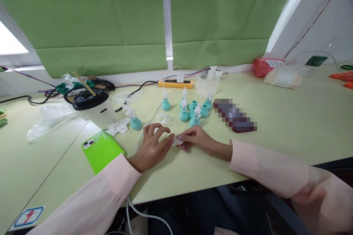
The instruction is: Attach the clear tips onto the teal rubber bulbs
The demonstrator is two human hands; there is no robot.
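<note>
Between my hands, just above the table, is a small clear-white plastic piece (177, 141), mostly covered by fingertips. My right hand (194, 137) pinches it between thumb and fingers. From the other side, my left hand (154, 145) presses on it with the thumb, its fingers bent. Beyond them stand several small turquoise rubber bulbs; one bulb (184, 114) carries a clear pointed tip, while another bulb (204, 111) has an uncovered round opening. A single tipped bulb (135, 123) sits apart on the left. Small clear pieces (163, 118) lie on the table behind my left hand.
A green phone (103, 150) lies left of my left hand, near a lidded paper cup (95, 112) and crumpled tissue (118, 127). To the right is a dark, blurred-out phone-like object (234, 115). A white cable (146, 125) runs past my left hand; a yellow power strip (175, 83) lies behind.
</note>
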